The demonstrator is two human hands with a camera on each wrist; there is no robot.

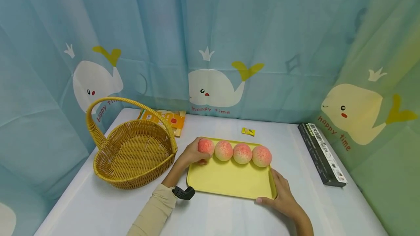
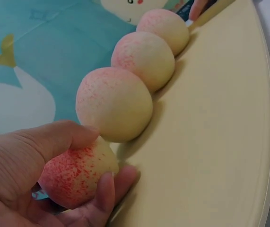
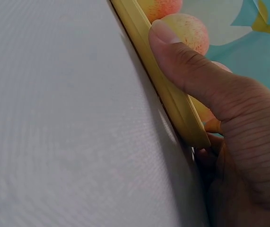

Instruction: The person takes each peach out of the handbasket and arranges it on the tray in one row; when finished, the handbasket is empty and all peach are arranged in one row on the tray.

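A yellow rectangular tray (image 1: 226, 183) lies on the table with several round pink-and-cream peaches in a row along its far side. My left hand (image 1: 191, 154) grips the leftmost peach (image 1: 206, 146) at the tray's far left corner. In the left wrist view, its thumb and fingers curl round that red-speckled peach (image 2: 78, 177), close to the neighbouring peach (image 2: 115, 105). At the tray's right end, my right hand (image 1: 283, 196) holds the near corner. The right wrist view has its thumb over the tray rim (image 3: 165, 92), while the fingers are partly hidden behind it.
Left of the tray stands a woven yellow basket (image 1: 137, 181) with a tall handle. Behind it is an orange snack packet (image 1: 177, 121). A small yellow wrapped candy (image 1: 248, 131) lies beyond the tray, and a long black pasta box (image 1: 321, 154) lies at the right.
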